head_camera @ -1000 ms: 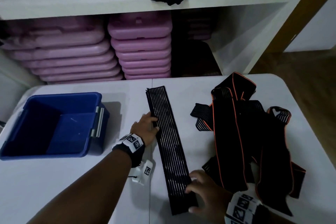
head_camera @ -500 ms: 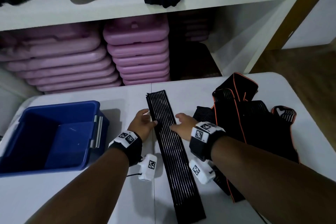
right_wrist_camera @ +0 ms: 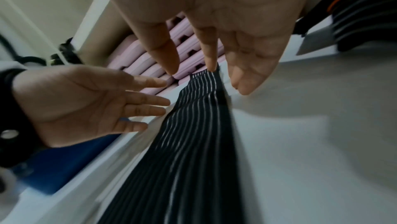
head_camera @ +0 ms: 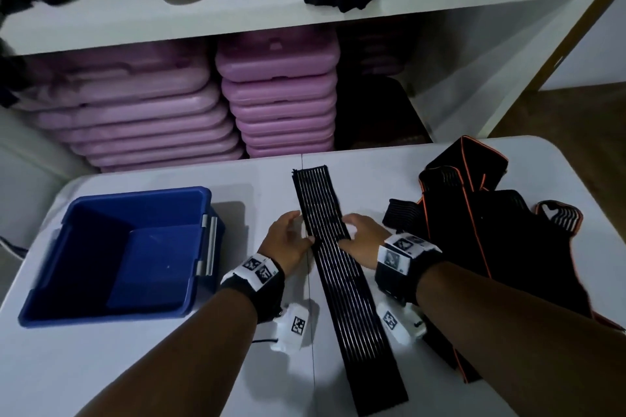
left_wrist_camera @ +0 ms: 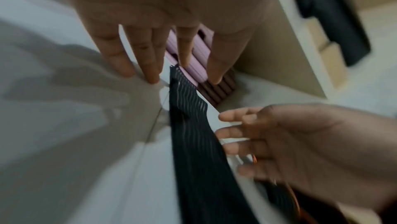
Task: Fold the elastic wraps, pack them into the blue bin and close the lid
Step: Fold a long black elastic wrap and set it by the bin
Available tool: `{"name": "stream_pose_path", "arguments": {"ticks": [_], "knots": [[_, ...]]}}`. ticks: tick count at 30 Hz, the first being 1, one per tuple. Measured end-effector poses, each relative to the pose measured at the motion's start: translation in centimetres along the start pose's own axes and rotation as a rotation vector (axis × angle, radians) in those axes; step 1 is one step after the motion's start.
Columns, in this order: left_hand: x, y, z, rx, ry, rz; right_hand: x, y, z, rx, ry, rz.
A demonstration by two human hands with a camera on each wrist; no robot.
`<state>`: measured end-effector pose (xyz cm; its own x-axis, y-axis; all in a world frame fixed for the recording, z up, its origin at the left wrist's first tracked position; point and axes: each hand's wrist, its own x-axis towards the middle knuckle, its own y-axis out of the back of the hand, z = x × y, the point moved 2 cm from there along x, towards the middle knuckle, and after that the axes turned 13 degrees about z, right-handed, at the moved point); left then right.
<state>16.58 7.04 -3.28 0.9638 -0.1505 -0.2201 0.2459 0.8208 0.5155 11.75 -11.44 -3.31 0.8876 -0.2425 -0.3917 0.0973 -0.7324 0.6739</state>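
Note:
A long black elastic wrap with thin pale stripes lies flat and straight on the white table, running away from me. My left hand is at its left edge and my right hand at its right edge, both about a third of the way down from the far end. In the wrist views the left hand's fingers and the right hand's fingers are straight and spread, gripping nothing. The open blue bin stands to the left. A pile of black wraps with orange edging lies to the right.
Behind the table is a white shelf unit with stacks of pink cases below and boxes, a grey container and dark cloth above. The table's far edge runs just past the wrap's far end. Bare wooden floor shows at the right.
My right hand left the wrap's near end and moved up to its middle, opposite the left hand. The left hand stayed by the left edge. The wrap still lies flat.

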Motion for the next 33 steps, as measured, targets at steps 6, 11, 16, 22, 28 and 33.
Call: {"name": "stream_pose_path", "arguments": {"ticks": [6, 11, 16, 22, 28, 33], "knots": [[-7.3, -1.0, -2.6, 0.513, -0.301, -0.215, -7.4, -0.3, 3.8, -0.178, 0.192, -0.103], [-13.8, -2.8, -1.3, 0.737, -0.401, -0.325, -13.1, -1.6, 6.9, -0.341, 0.394, -0.269], [-17.0, -5.1, -1.9, 0.891, -0.412, -0.387, -15.2, -1.0, 7.7, -0.423, 0.597, -0.22], [-18.4, -6.0, -1.9, 0.93, -0.422, -0.305, -15.7, -1.5, 8.6, -0.522, 0.647, -0.178], [-21.6, -7.1, -2.0, 0.811, -0.543, -0.154, -15.9, -3.0, 10.1, -0.515, 0.682, -0.139], [-22.2, -7.0, -2.6, 0.897, -0.502, -0.211, -16.4, -2.4, 10.4, -0.59, 0.719, -0.181]]}}
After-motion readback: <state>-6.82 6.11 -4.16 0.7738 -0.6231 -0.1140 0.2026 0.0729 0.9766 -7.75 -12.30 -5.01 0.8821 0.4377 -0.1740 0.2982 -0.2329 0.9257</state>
